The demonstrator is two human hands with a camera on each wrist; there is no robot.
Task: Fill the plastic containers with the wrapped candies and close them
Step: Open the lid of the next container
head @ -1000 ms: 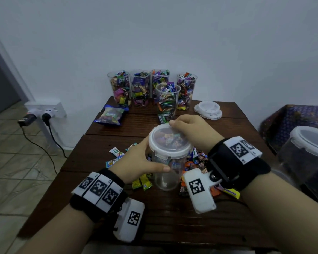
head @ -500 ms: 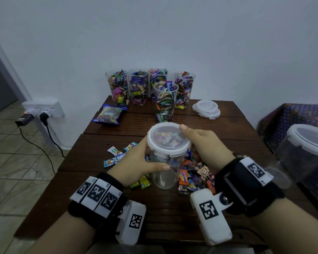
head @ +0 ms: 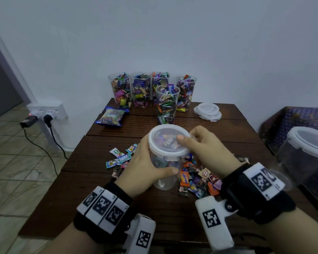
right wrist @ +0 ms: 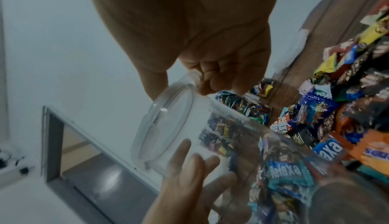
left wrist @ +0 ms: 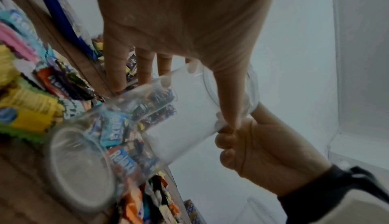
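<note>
My left hand (head: 145, 167) grips the side of a clear plastic container (head: 163, 180), partly filled with wrapped candies, over the middle of the table. A white-rimmed lid (head: 169, 142) sits on its mouth. My right hand (head: 202, 145) pinches the lid's right edge, thumb on top and fingers curled at the rim. In the left wrist view my left hand (left wrist: 185, 28) wraps around the container (left wrist: 147, 121). The right wrist view has my right hand (right wrist: 210, 71) on the lid (right wrist: 164, 127). Loose candies (head: 196, 178) lie beside the container.
Several open containers full of candies (head: 141, 90) stand along the back edge of the wooden table (head: 173, 217), with a candy bag (head: 111, 116) and stacked lids (head: 207, 110). A large lidded tub (head: 308, 153) stands at the right. A power strip (head: 44, 112) is on the floor at the left.
My right hand slid from over the lid's far side to its right edge, and its wrist drew back toward me. The left hand kept its grip on the container.
</note>
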